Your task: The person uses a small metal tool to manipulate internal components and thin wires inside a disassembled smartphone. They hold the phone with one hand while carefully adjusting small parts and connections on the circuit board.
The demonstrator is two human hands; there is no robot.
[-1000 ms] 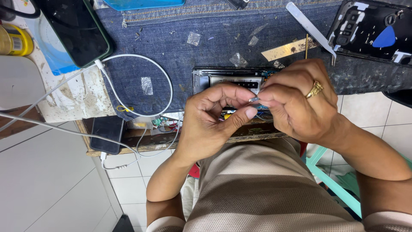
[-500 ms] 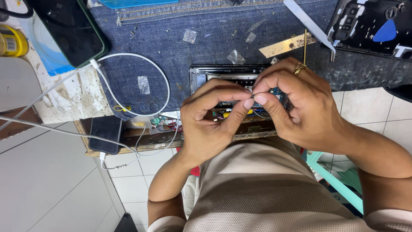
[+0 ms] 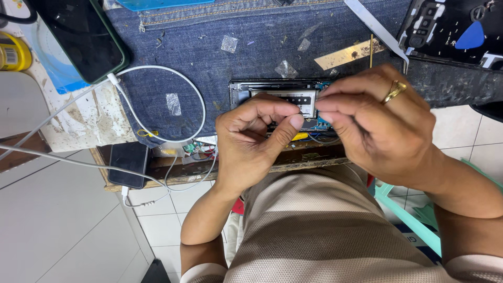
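An opened phone point(image 3: 264, 88) lies on a denim cloth point(image 3: 209, 47), its silver plate point(image 3: 283, 97) and coloured wires showing. My left hand point(image 3: 251, 147) curls over the phone's near side, thumb and forefinger pinched at the plate's right edge. My right hand point(image 3: 382, 126), with a gold ring point(image 3: 394, 91), meets it from the right, fingertips closed on the same spot. Anything tiny between the fingertips is hidden.
A dark phone point(image 3: 78, 36) with a white cable point(image 3: 157, 78) lies at the top left, beside a yellow can point(image 3: 13, 52). At the top right are a black back cover point(image 3: 445, 23), a blue pick point(image 3: 471, 37) and metal tweezers point(image 3: 377, 29). A small black device point(image 3: 126, 163) sits on the lower ledge.
Both hands have stayed pinched together over the opened phone. My right hand's fingers have straightened slightly, and the view has shifted a little.
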